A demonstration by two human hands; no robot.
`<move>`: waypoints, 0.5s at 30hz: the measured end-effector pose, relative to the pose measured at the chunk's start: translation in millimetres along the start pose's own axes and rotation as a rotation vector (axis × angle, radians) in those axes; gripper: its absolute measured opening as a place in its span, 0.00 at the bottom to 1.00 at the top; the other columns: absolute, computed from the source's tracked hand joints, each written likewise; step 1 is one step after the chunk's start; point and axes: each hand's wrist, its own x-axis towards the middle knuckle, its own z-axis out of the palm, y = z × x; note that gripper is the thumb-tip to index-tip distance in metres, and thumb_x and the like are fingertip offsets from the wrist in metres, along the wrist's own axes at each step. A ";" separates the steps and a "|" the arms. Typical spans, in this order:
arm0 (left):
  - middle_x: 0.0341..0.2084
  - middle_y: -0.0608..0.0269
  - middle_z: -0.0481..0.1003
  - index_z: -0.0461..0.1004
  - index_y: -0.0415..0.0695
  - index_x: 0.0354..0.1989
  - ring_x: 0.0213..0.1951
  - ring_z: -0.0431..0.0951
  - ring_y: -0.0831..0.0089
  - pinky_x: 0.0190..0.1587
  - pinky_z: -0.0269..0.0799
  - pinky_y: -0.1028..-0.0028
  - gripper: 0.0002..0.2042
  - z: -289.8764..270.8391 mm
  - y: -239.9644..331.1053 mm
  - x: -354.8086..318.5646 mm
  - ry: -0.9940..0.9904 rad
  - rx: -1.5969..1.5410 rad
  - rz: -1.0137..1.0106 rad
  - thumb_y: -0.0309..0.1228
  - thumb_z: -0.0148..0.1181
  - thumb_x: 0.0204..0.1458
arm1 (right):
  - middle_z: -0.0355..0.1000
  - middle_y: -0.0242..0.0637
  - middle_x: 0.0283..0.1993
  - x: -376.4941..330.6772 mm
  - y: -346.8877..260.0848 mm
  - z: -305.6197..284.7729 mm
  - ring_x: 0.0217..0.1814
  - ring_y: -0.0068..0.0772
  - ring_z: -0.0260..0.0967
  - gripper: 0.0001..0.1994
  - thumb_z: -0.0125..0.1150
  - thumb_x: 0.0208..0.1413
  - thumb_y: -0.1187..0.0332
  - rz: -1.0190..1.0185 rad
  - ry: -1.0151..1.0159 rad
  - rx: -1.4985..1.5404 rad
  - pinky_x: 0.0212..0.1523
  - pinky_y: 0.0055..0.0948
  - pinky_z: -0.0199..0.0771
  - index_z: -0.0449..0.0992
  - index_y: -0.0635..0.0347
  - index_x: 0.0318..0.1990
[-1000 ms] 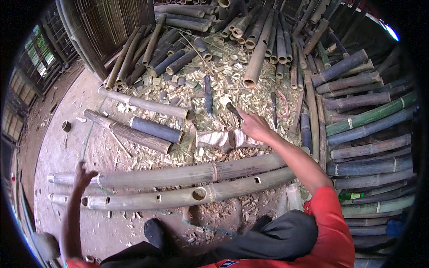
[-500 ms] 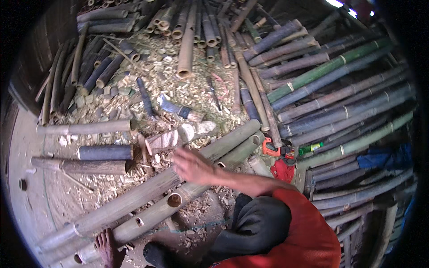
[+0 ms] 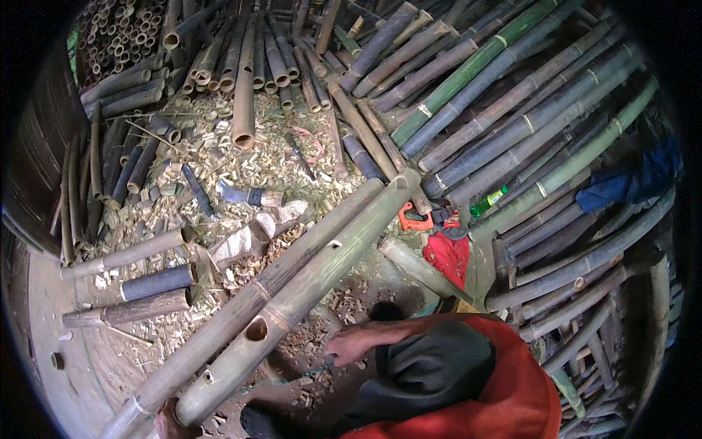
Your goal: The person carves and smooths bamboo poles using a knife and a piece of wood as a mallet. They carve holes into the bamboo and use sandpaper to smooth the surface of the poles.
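Observation:
Two long bamboo poles lie side by side on a slant, from lower left to upper right. The nearer bamboo pole [image 3: 292,306] has a large round hole and smaller cut openings along it. Its far end reaches past that of the other pole [image 3: 219,322]. At the nearer pole's lower left end, my left hand [image 3: 170,421] is wrapped round the end, its fingers partly hidden. Low beside my bent knee, my right hand [image 3: 349,345] hangs over the chip-strewn floor with loosely bent fingers and nothing visible in it.
A chopped wood block [image 3: 241,245] lies past the poles. To the right are an orange tool handle [image 3: 413,218], a red cloth [image 3: 447,256] and a green bottle [image 3: 488,201]. Stacked bamboo [image 3: 526,124] fills the right side; short cut pieces [image 3: 157,282] lie left.
The nearer pole has slid toward the upper right, its far end now beyond the other's. My right hand has come back from over the poles to beside my knee. The view has shifted.

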 end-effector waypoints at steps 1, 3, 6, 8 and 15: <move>0.39 0.46 0.79 0.73 0.39 0.48 0.45 0.78 0.42 0.49 0.75 0.52 0.40 -8.4 8.4 0.4 0.009 0.018 0.006 0.30 0.82 0.17 | 0.78 0.51 0.39 10.8 7.7 5.5 0.45 0.52 0.77 0.16 0.59 0.57 0.59 -0.048 0.068 -0.003 0.45 0.50 0.75 0.76 0.64 0.44; 0.39 0.45 0.79 0.73 0.38 0.48 0.45 0.78 0.42 0.48 0.75 0.52 0.40 -15.7 28.2 9.8 -0.001 0.060 0.059 0.31 0.82 0.16 | 0.77 0.49 0.41 32.7 24.4 20.8 0.46 0.48 0.77 0.19 0.60 0.58 0.59 -0.123 0.203 0.009 0.46 0.46 0.75 0.74 0.63 0.51; 0.38 0.43 0.79 0.71 0.39 0.49 0.43 0.80 0.42 0.48 0.75 0.52 0.43 -15.8 56.1 31.7 -0.015 0.148 0.225 0.37 0.84 0.15 | 0.76 0.52 0.45 26.3 15.6 11.4 0.46 0.44 0.75 0.31 0.65 0.59 0.54 -0.192 0.254 0.298 0.46 0.44 0.75 0.65 0.65 0.63; 0.38 0.44 0.79 0.69 0.41 0.49 0.42 0.80 0.43 0.49 0.74 0.53 0.43 -19.5 88.0 46.1 -0.058 0.140 0.274 0.40 0.83 0.18 | 0.73 0.46 0.47 33.3 13.6 11.7 0.45 0.35 0.73 0.38 0.64 0.63 0.52 -0.301 0.304 0.466 0.48 0.37 0.75 0.51 0.55 0.73; 0.34 0.40 0.80 0.61 0.40 0.60 0.39 0.83 0.41 0.47 0.77 0.52 0.50 -35.9 207.1 79.8 -0.130 0.172 0.355 0.50 0.83 0.29 | 0.67 0.33 0.62 33.3 -51.3 -18.9 0.55 0.29 0.72 0.43 0.68 0.58 0.43 -0.689 0.275 1.356 0.51 0.37 0.77 0.52 0.49 0.73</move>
